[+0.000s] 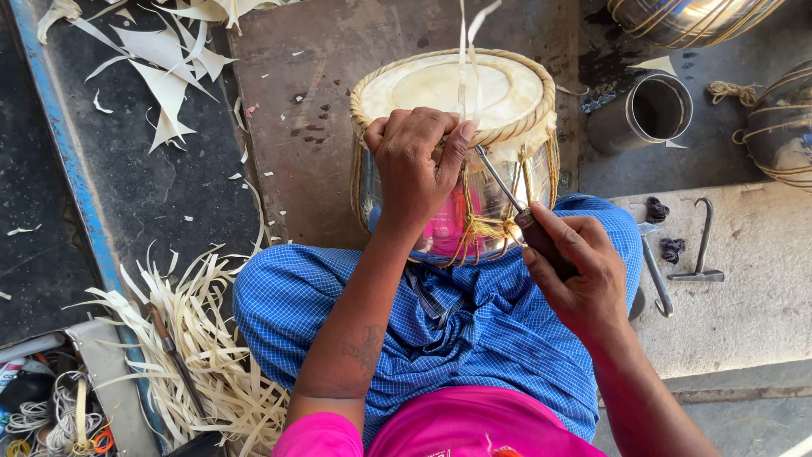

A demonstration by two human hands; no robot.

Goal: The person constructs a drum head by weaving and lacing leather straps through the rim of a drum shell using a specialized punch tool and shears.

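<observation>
A shiny metal drum (pixel 507 190) with a pale skin head and a braided rim rests against my blue-checked lap. My left hand (pixel 416 165) grips the near rim and pinches a thin pale strap (pixel 463 51) that runs up out of view. My right hand (pixel 575 271) is closed on the dark handle of a metal awl (pixel 501 182); its thin shaft points up-left under the rim, beside yellowish lacing on the drum's side.
A pile of pale straps (pixel 203 355) lies at my left knee, with skin offcuts (pixel 165 59) on the floor beyond. A metal cup (pixel 651 110), two more drum shells (pixel 778 127), an iron hook (pixel 702 245) and a metal tool sit at right.
</observation>
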